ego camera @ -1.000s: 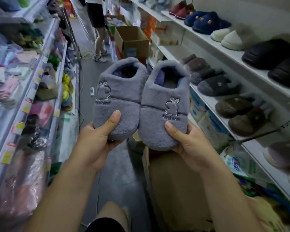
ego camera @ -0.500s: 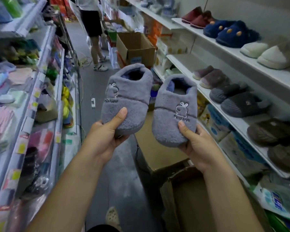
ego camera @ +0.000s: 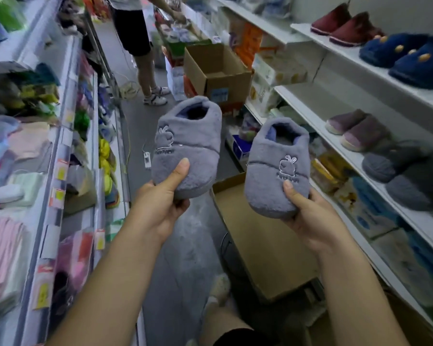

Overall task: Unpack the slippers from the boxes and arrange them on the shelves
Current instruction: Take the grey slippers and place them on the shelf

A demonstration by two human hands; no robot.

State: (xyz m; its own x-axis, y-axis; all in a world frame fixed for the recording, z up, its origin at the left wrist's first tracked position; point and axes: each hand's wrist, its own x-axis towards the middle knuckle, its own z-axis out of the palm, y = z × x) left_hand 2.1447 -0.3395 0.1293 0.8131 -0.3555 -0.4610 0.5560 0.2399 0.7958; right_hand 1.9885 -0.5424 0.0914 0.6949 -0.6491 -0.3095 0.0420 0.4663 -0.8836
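I hold a pair of grey-blue fluffy slippers with a rabbit logo in mid-air over the aisle. My left hand (ego camera: 160, 203) grips the toe of the left slipper (ego camera: 188, 143), thumb on top. My right hand (ego camera: 308, 216) grips the toe of the right slipper (ego camera: 276, 168) the same way. The two slippers are apart, with a gap between them. To the right run the white shelves (ego camera: 310, 121), with purple slippers (ego camera: 355, 128) and dark grey slippers (ego camera: 405, 171) on the middle shelf. An open cardboard box (ego camera: 260, 245) lies below my hands on the floor.
Navy slippers (ego camera: 405, 56) and maroon slippers (ego camera: 345, 26) fill the upper shelf. Another open box (ego camera: 218, 71) stands farther down the aisle, near a standing person (ego camera: 135, 41). Racks of packaged goods (ego camera: 35, 146) line the left side. A cable and plug strip (ego camera: 146, 158) lie on the grey floor.
The slippers were side by side and touching; my hands have drawn them apart. My view has turned and moved so more of the right shelves and the far box show.
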